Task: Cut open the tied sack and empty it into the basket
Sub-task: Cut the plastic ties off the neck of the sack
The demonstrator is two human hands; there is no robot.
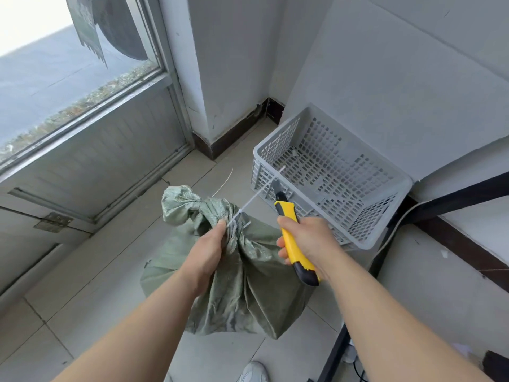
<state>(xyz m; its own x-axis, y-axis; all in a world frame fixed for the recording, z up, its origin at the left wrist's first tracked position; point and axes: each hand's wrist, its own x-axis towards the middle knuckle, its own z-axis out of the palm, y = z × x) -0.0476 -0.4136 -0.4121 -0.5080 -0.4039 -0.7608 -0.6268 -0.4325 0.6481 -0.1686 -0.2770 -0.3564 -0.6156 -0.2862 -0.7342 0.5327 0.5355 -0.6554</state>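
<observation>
A green woven sack (248,293) stands on the tiled floor, its neck gathered and bound by a white zip tie (249,204) whose tail sticks up to the right. My left hand (208,248) grips the gathered neck just below the tie. My right hand (308,241) holds a yellow and black utility knife (290,232) with the blade out, its tip close to the tie's tail. A grey perforated plastic basket (385,224) sits on the floor to the right of the sack, against the wall.
A glazed metal door (91,150) fills the left side. A white pillar and wall corner (220,78) stand behind. A dark metal frame with a white cable (391,230) runs along the right. My shoe (253,372) shows at the bottom.
</observation>
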